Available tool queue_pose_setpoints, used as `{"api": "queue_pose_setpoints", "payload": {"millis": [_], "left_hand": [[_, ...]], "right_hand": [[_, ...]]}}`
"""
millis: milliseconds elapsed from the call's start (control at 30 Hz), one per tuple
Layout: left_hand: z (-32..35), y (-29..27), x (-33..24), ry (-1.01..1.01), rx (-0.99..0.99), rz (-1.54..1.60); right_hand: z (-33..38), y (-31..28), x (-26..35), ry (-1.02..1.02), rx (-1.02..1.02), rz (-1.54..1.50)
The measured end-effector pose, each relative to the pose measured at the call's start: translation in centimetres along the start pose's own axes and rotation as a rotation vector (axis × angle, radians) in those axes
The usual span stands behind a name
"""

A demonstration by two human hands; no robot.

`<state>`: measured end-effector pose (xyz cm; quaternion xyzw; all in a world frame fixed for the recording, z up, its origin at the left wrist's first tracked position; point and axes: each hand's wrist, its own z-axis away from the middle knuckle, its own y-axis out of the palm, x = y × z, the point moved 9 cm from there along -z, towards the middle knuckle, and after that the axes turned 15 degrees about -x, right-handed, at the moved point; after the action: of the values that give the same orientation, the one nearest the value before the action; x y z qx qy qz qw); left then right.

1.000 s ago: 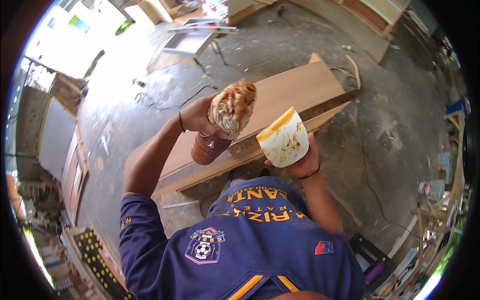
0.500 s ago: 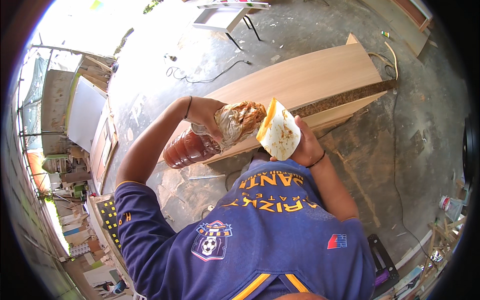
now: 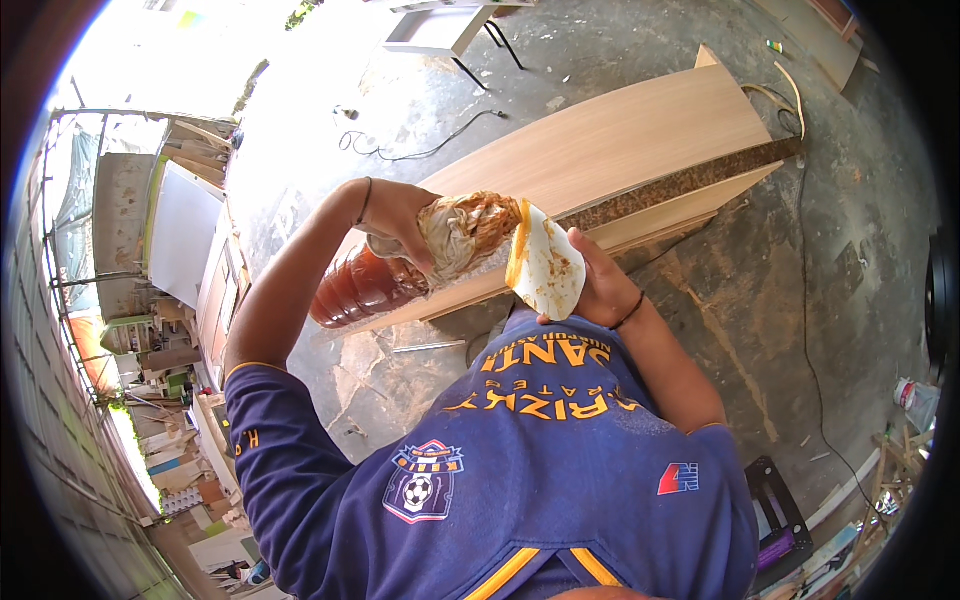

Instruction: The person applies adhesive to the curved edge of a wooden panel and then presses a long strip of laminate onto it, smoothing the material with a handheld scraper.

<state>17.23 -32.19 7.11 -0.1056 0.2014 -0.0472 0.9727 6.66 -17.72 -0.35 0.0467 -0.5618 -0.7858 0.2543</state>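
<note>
My left hand is closed round the upper part of a ribbed plastic bottle filled with reddish-brown liquid. Its neck end is wrapped in a crumpled, pale covering smeared orange-brown, and the bottle lies tilted with that end toward the right. In my right hand is a white cup-like container, stained with orange-brown drips and orange along its rim. The container's rim faces the bottle's wrapped end, close against it. The bottle's mouth and the container's inside are hidden from view.
A long wood-grain panel piece with a brown strip lies on the concrete floor beyond my hands. Farther off are a white open box on black legs and a loose cable. Boards lean at left; wood scraps lie at right.
Both hands, with the bottle and the white container, have shifted slightly left in the picture. The container's rim is now nearer the bottle's wrapped end. The whole view has turned a little.
</note>
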Motion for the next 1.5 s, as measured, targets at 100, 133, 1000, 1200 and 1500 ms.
{"api": "queue_pose_setpoints", "payload": {"millis": [100,133,1000,1200,1500], "left_hand": [[0.0,0.0,0.2,0.001,0.009,0.034],[0.0,0.0,0.3,-0.005,0.006,0.030],[0.1,0.5,0.7,0.141,-0.044,-0.013],[-1.0,0.0,2.8,0.195,-0.101,-0.040],[-2.5,-1.8,4.5,0.425,-0.333,-0.268]], "right_hand": [[-0.3,-0.1,-0.3,0.011,0.013,-0.002],[-0.3,0.0,-0.4,0.015,0.018,-0.003],[-0.4,2.0,1.2,-0.046,0.109,-0.103],[0.5,2.5,4.5,-0.248,0.037,0.000],[1.2,4.2,4.4,-0.554,0.063,0.210]]}}
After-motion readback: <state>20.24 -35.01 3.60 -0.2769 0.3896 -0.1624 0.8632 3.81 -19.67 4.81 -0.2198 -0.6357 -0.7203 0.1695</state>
